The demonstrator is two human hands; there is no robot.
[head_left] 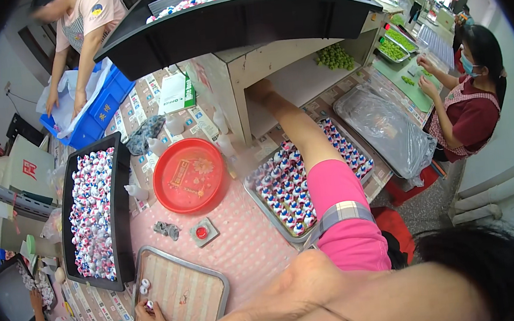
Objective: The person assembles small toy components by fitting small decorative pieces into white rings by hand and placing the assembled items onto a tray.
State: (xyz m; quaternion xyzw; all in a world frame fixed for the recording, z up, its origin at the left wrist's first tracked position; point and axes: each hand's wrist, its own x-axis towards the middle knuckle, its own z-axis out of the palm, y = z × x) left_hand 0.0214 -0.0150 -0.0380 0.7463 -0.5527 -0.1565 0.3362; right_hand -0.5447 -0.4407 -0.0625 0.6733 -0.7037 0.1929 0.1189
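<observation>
Left hand: the left hand [151, 319] rests at the near-left corner of a shallow metal tray [209, 275], its grip pinching one small white cap-like piece [150, 305] between fingertips.
Right hand: the right hand [261, 89] reaches far forward under the wooden shelf unit [234, 79]; whether its grip is spread or pressed together cannot be told.
Metal tray: rectangular, ribbed and dull silver, on the desk [246, 242]; three small white pieces [145, 287] lie at its left end, counting the pinched one.
Black tray: a long, glossy black plastic tray [121, 192] to the left, heaped with small red, white and blue pieces too many to count.
Second metal tray: under the right forearm, a tray [260, 202] of the same coloured pieces stood in rows.
Red plate: one round, shiny red plate [189, 175] sits between the two filled trays.
Desk cover: pink, dotted plastic sheet.
Others: a person in a pink shirt [85, 19] bends over a blue crate [100, 110]; another in dark red [469, 112] sits at right.
</observation>
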